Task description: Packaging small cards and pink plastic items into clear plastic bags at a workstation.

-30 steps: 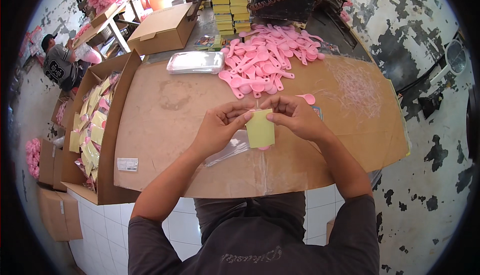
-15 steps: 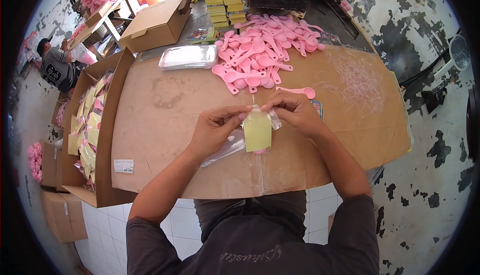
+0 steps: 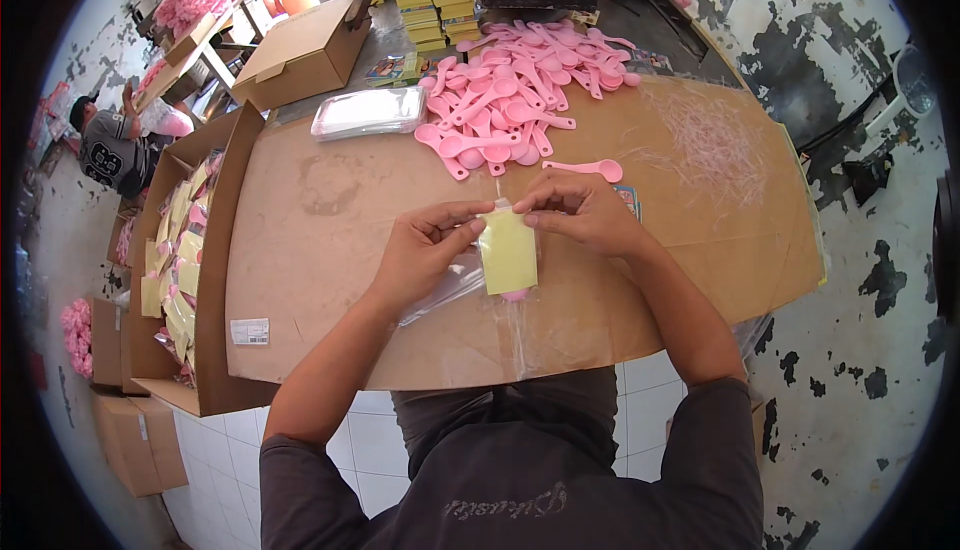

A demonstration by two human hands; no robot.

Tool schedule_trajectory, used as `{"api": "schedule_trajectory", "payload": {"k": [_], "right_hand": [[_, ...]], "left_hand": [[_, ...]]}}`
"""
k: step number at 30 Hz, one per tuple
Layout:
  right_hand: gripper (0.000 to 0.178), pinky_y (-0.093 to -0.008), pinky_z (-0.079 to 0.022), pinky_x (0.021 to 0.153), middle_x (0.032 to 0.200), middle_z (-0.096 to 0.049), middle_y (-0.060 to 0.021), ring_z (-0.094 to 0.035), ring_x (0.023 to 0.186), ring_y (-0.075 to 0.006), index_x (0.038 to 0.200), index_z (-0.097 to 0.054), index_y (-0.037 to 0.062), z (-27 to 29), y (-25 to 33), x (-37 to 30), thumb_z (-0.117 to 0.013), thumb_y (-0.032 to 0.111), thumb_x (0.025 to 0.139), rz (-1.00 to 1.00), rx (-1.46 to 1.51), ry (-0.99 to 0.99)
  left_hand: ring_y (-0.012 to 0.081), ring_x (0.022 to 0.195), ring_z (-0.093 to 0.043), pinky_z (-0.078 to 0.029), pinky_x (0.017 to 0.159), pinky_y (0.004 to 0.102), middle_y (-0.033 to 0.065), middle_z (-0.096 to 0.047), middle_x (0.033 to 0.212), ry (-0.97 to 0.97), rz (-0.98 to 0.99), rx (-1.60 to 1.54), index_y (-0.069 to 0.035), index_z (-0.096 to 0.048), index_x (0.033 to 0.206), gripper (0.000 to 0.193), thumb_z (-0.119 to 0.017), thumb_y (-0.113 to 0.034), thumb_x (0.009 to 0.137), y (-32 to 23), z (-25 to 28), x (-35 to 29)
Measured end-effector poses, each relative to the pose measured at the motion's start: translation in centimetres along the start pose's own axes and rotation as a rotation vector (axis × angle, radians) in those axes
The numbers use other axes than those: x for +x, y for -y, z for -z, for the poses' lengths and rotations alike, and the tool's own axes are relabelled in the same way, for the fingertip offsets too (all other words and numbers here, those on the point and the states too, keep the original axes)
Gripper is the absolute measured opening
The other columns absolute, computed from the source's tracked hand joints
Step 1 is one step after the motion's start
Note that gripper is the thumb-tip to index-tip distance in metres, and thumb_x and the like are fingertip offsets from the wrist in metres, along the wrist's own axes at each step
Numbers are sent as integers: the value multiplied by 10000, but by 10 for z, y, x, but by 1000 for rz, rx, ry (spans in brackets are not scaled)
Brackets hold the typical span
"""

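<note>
A clear plastic bag holding a pale yellow card lies in front of me, with the rounded pink end of a spoon showing below the card. My left hand pinches the bag's upper left edge between thumb and fingers. At the upper right corner, my right hand grips the same bag, its fingertips close to the left ones. Loose clear plastic lies partly under my left hand. Just beyond my right hand rest a single pink spoon and a small colourful card, partly hidden.
A heap of pink spoons covers the far middle, beside a stack of clear bags. Yellow card stacks stand behind. An open carton of filled packets is at left. Plastic shreds lie right. Another person sits far left.
My right fingers have shifted along the bag's top edge, and the plastic that stuck out at its right side now lies closer in. The whole view has moved slightly.
</note>
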State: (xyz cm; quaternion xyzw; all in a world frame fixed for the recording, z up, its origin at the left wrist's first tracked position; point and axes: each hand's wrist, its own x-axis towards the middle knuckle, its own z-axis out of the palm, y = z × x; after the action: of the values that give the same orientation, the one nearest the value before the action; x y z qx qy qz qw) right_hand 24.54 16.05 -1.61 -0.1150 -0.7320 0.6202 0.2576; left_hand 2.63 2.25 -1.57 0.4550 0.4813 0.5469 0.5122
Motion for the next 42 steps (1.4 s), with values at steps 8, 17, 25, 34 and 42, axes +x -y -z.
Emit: {"api": "schedule_trajectory", "payload": {"k": [8, 17, 25, 34, 42], "right_hand": [[477, -280, -523, 845, 1095, -639, -59, -632, 974, -125, 1359, -542, 0, -8, 15, -4, -707, 18, 912, -128, -160, 110], [342, -336, -517, 843, 1013, -661, -82, -650, 954, -180, 1236, -649, 33, 17, 54, -25, -721, 104, 908, -38, -503, 4], [333, -405, -491, 918, 1050, -629, -133, -613, 1028, -309, 1100, -700, 15, 65, 34, -54, -778, 167, 814, -67, -1003, -201], [231, -381, -495, 877, 1015, -644, -98, -626, 977, -258, 1014, -669, 1, 64, 20, -45, -775, 91, 829, -18, -977, -292], [161, -345, -503, 846, 980, -685, -66, -642, 896, -172, 1036, -678, 24, 26, 31, -42, -726, 83, 894, 1, -336, -98]], "left_hand": [[134, 997, -687, -583, 853, 297, 106, -728, 1137, -37, -59, 56, 27, -625, 1318, 340, -647, -82, 997, -6, -2, -7], [145, 946, -710, -598, 805, 296, 101, -711, 1093, -114, -1, 158, 25, -587, 1282, 331, -647, -136, 998, -31, 48, -54], [205, 1129, -666, -560, 886, 340, 116, -649, 1317, -610, -501, -451, -14, -472, 1460, 501, -495, -320, 1065, -52, 94, -81], [189, 926, -648, -514, 819, 347, 88, -664, 1042, -127, -248, 1046, -67, -723, 1147, 308, -769, -199, 873, -9, 19, -7], [231, 785, -648, -522, 728, 356, 127, -652, 923, -127, -210, 889, 7, -700, 929, 215, -772, -182, 857, -1, 5, 3]]}}
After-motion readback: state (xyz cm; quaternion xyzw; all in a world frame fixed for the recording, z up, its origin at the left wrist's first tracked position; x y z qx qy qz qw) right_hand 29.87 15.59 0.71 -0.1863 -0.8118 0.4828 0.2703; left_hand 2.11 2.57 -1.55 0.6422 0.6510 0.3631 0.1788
